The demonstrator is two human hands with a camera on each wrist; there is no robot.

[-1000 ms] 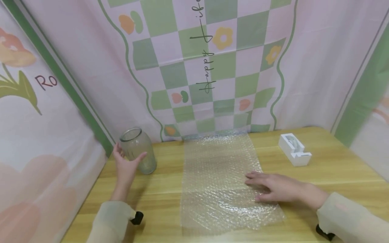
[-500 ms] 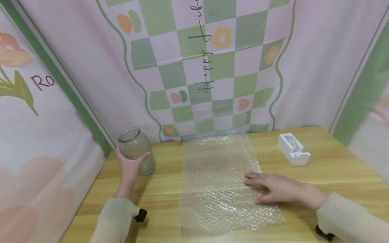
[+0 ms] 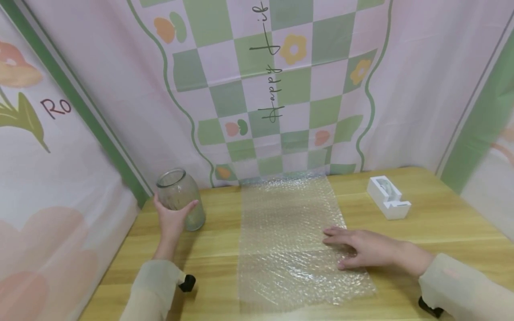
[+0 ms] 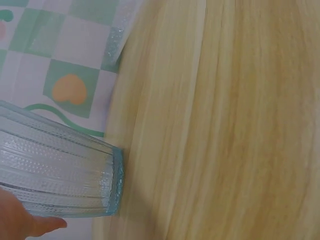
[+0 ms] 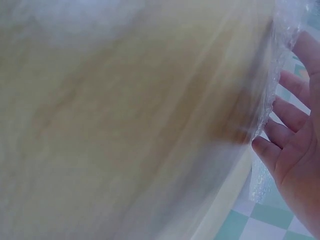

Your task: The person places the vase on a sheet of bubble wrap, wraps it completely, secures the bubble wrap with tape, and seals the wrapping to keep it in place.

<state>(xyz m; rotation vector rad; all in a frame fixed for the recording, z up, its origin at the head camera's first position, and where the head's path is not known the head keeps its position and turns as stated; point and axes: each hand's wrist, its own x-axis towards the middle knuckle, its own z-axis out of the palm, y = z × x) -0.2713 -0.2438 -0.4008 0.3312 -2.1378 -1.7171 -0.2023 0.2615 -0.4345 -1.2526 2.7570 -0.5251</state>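
Two hands of mine are busy: the left hand [image 3: 172, 219] curves around the side of a ribbed glass jar [image 3: 185, 191], thumb across the near face, fingers going out of sight behind, so I cannot tell how firmly they press. My right hand [image 3: 369, 246] pinches nothing; its fingers are spread and lightly bent, resting on the right edge of a bubble wrap sheet [image 3: 287, 240].

I judge the jar stiff, fairly heavy, slick and breakable, best held low around the body rather than by the rim. The wrap should be light, floppy and easily shifted, best steadied at an edge.

The jar is pale greenish, see-through, dotted between its ribs, its mouth uncovered; it stands at the left rear of the wood-grain table [image 3: 217, 236]. The wrap lies flat mid-table, clear and glinting. Beyond my right hand sits a white tape dispenser [image 3: 395, 211].
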